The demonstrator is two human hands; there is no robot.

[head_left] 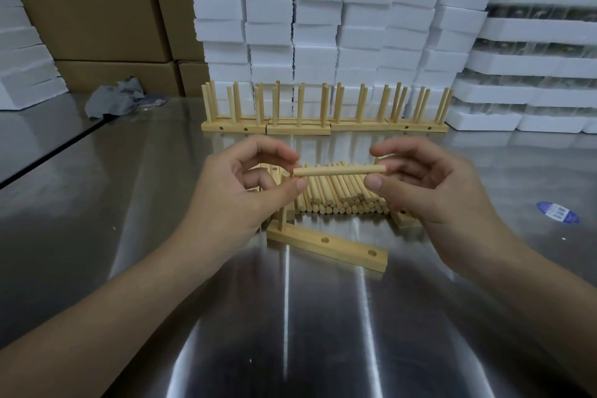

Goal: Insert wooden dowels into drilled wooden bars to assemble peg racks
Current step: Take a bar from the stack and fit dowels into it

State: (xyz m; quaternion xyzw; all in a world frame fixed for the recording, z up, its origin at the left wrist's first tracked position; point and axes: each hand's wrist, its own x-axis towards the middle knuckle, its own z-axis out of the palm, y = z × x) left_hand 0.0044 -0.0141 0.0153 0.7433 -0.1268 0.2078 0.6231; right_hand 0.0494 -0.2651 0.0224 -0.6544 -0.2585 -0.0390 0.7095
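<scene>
A loose wooden dowel [339, 170] is held level above the steel table, one end at each hand. My left hand [232, 197] pinches its left end between thumb and forefinger. My right hand [429, 191] holds the right end with curled fingers and thumb. Below them lies a drilled wooden bar [326, 244] with one upright dowel [283, 203] in its left hole and two open holes. A pile of loose dowels [342, 195] lies just behind the bar.
Several finished peg racks [323, 113] stand in a row at the back. More drilled bars [403, 218] lie beside the pile. White foam blocks [323, 10] and cardboard boxes [97, 10] are stacked behind. A grey cloth [116, 97] lies far left and a blue sticker [557, 212] at right.
</scene>
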